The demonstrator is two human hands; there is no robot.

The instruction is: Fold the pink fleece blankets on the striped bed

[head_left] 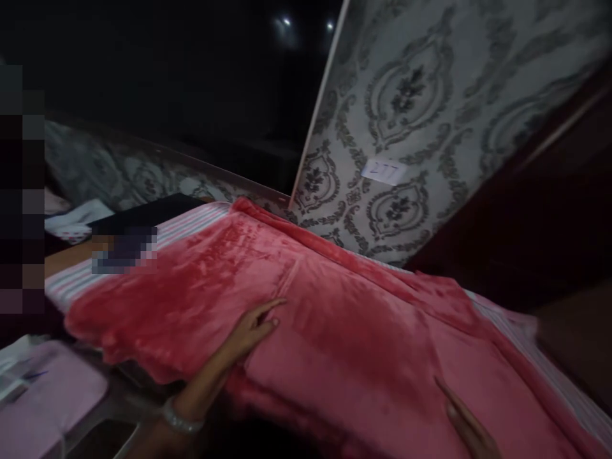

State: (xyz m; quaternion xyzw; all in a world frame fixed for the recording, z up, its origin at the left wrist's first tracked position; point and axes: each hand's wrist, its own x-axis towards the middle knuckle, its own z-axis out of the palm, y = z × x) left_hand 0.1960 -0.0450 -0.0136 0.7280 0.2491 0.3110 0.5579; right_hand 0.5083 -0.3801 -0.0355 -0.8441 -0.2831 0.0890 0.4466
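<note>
A pink-red plush cloth [344,312] lies spread over a table, with a folded strip along its far edge and a seam or fold line running across it. My left hand [255,325] is on or just above the cloth near that line, with the index finger stretched out and the thumb apart. A bracelet circles the left wrist. At the lower right, my right hand [466,417] shows edge-on over the cloth, fingers extended and grasping nothing. Whether either palm presses on the cloth, I cannot tell.
Beneath the plush lies a striped cloth [191,223]. A dark screen [167,76] hangs behind, beside patterned wallpaper bearing a paper label [384,171]. A pink chair-like surface [71,395] stands at lower left. Dark furniture [540,204] borders the right. Parts at left are pixelated.
</note>
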